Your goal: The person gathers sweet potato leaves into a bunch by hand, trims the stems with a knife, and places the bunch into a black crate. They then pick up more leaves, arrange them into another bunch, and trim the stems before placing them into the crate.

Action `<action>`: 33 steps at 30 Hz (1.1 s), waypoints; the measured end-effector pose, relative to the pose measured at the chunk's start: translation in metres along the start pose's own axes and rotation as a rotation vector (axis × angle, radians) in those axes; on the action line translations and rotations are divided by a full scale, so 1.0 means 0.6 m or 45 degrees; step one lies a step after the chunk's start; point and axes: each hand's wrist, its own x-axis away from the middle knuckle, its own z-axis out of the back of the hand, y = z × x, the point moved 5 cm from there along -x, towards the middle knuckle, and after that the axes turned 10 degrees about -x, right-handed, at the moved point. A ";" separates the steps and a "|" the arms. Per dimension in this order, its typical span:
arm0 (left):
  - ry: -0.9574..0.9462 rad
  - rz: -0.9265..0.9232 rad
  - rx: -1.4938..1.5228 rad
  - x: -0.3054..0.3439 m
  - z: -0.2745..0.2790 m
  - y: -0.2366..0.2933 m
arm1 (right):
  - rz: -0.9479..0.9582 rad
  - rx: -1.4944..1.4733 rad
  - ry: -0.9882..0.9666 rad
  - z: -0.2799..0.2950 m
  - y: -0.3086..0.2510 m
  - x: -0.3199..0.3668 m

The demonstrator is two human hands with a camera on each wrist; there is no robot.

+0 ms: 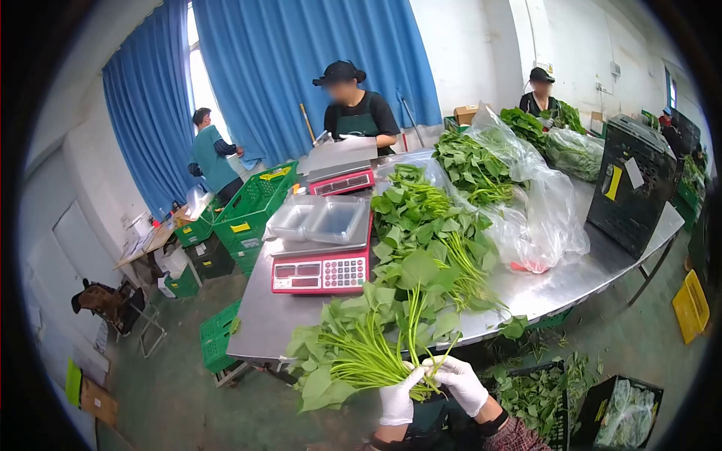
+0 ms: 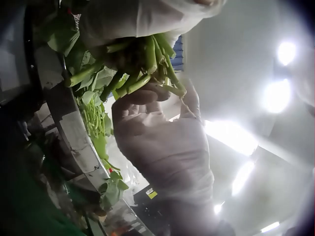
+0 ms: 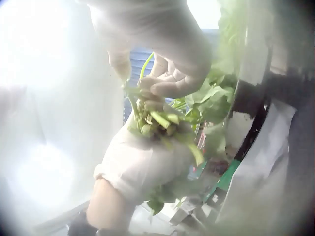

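In the head view my gloved left hand (image 1: 396, 402) grips a thick bunch of leafy greens (image 1: 365, 349) near the cut ends of its stems. The leaves fan out up and to the left, over the table's front edge. My gloved right hand (image 1: 460, 383) is right beside it, thumb and fingers pinching a stem at the cut ends. Seen from the right wrist, the left hand (image 3: 147, 160) wraps the bundle below the right hand's curled fingers (image 3: 172, 83). The left wrist view shows uneven stem ends (image 2: 150, 59) between both hands.
A large pile of greens (image 1: 429, 225) covers the metal table's (image 1: 556, 282) middle. Left of it stands a red scale (image 1: 320, 274) with clear plastic trays (image 1: 331, 220). A plastic bag (image 1: 538, 218) and black crate (image 1: 628, 184) are at right. Crates (image 1: 620, 413) sit on the floor.
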 end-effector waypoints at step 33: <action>-0.267 0.127 0.003 0.010 0.034 -0.005 | 0.177 0.994 -0.237 -0.056 -0.024 -0.042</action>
